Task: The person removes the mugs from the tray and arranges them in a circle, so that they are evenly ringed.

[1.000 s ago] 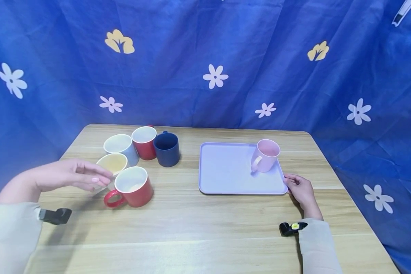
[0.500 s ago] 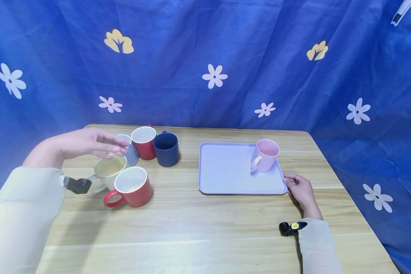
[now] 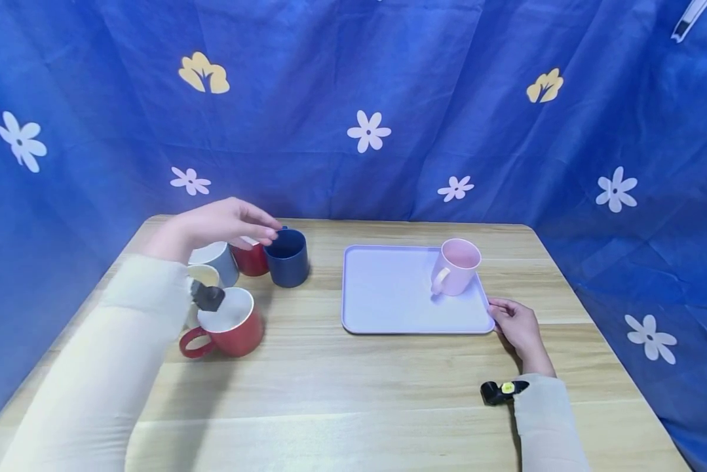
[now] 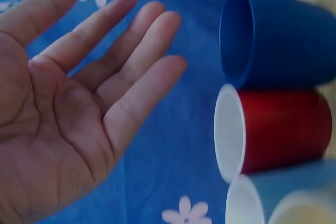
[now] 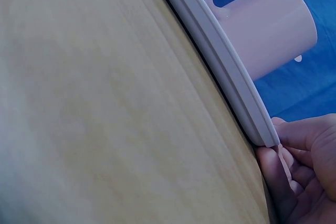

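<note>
My left hand [image 3: 229,226] is over the back mugs, its fingertips at the rim of a navy mug [image 3: 287,262]. In the left wrist view its fingers are spread and hold nothing. Partly behind this hand is a red mug [image 4: 289,129] with a white inside. A light blue mug [image 3: 222,259] stands left of it. On the right, my right hand [image 3: 515,324] pinches the right edge of a lilac tray [image 3: 382,288], fingers and thumb at its rim. A pink mug [image 3: 459,269] stands upright on the tray's right part, its handle toward the front left.
In front of the light blue mug is a cream mug [image 3: 204,275], partly hidden by the left sleeve. Nearest me stands another red mug [image 3: 244,335], handle to the left. The wooden table [image 3: 341,393] ends at a blue flowered curtain [image 3: 306,157].
My left hand has moved right and back, from beside the cream mug, past the light blue mug, to the navy mug. The right hand, tray and mugs stay put.
</note>
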Motion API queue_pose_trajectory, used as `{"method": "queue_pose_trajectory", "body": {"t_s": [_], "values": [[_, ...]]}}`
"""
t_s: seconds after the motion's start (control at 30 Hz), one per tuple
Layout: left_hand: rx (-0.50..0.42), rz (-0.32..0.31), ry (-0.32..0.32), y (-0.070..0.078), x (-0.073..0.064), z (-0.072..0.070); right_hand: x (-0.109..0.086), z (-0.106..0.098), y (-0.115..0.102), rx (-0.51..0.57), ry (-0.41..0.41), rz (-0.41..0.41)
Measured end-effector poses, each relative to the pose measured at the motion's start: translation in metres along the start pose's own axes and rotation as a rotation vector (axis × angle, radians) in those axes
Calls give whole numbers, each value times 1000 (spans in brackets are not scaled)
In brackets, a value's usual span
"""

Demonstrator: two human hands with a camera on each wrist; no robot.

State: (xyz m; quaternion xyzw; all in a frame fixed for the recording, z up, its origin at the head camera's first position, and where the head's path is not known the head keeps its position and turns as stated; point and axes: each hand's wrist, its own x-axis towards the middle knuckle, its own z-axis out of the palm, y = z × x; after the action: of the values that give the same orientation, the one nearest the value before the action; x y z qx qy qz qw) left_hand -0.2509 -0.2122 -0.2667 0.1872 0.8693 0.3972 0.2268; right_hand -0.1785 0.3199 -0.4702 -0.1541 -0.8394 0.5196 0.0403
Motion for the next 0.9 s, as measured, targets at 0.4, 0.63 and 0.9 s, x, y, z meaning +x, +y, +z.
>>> {"method": "queue_pose_trajectory", "body": {"t_s": [0.4, 0.63, 0.9], "values": [[-64, 18, 96, 31, 54, 54, 3, 0, 4, -19, -2, 4], [-94, 27, 112, 34, 80, 90, 3, -1, 2, -16, -6, -19], [-24, 56, 88, 25, 115, 129, 2, -2, 2, 8, -13, -24]]}}
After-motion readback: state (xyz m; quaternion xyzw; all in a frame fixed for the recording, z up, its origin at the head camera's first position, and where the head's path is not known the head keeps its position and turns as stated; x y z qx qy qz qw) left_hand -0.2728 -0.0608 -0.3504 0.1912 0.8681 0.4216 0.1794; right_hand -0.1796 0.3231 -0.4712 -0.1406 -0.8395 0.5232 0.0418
